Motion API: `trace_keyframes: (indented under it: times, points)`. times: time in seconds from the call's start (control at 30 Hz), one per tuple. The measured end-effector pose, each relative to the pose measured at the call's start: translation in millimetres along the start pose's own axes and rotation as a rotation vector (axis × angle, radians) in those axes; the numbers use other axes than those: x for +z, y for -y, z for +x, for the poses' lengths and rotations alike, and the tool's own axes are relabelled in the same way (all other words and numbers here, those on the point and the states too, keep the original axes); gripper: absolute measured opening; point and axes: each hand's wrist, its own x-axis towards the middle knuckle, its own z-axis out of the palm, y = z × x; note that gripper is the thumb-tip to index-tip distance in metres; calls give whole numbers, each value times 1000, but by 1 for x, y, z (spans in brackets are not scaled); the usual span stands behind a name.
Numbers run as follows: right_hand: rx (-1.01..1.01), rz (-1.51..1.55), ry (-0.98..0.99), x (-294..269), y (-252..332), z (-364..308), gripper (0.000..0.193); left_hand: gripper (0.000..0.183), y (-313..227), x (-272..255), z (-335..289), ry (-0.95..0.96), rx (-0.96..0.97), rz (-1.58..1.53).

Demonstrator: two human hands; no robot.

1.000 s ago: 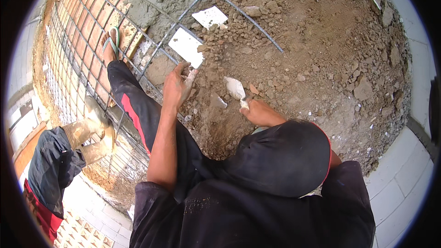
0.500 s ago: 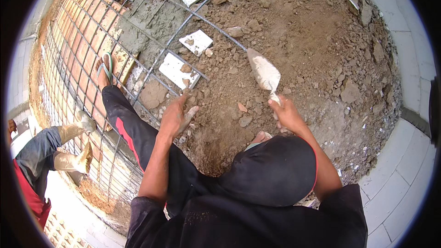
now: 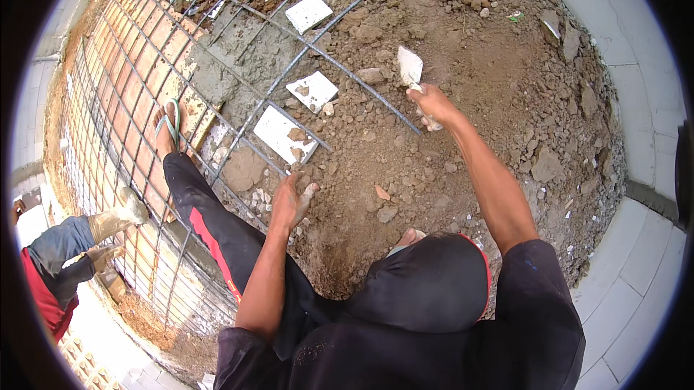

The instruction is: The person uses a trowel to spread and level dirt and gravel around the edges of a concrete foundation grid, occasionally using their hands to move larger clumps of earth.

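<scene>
The right hand (image 3: 432, 106) gripped the trowel (image 3: 410, 66) above the soil (image 3: 499, 79), seemingly working it; the left hand (image 3: 292, 202), loosely open, hung near a slab (image 3: 277, 130). Another stroke seemingly called for clearing the bar (image 3: 390, 108).

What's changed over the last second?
Right hand carried the trowel away from the body, from the near side of the long rebar's free end to past it. Soil clods now lie on the white slab nearest the left hand, mostly bare at first. Unchanged: trowel gripped in the right hand, left hand low near that slab.
</scene>
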Motion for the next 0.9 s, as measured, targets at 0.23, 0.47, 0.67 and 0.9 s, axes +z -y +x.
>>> trace_keyframes:
  times: [0.23, 0.47, 0.67, 0.9]
  points:
    - [-52, 119, -352, -19, -36, 28, 42, 80, -17, 23, 96, -537, 16, 275]
    - [-84, -157, -142, 21, 45, 83, 49, 84, -52, 74, 88, -327, -60, -242]
    - [-198, -435, -100, -17, -30, -44, 52, 74, -65, 56, 25, -28, 189, -203]
    - [-186, -912, 43, -40, -23, -26, 49, 67, -87, 4, 40, 88, 111, -200]
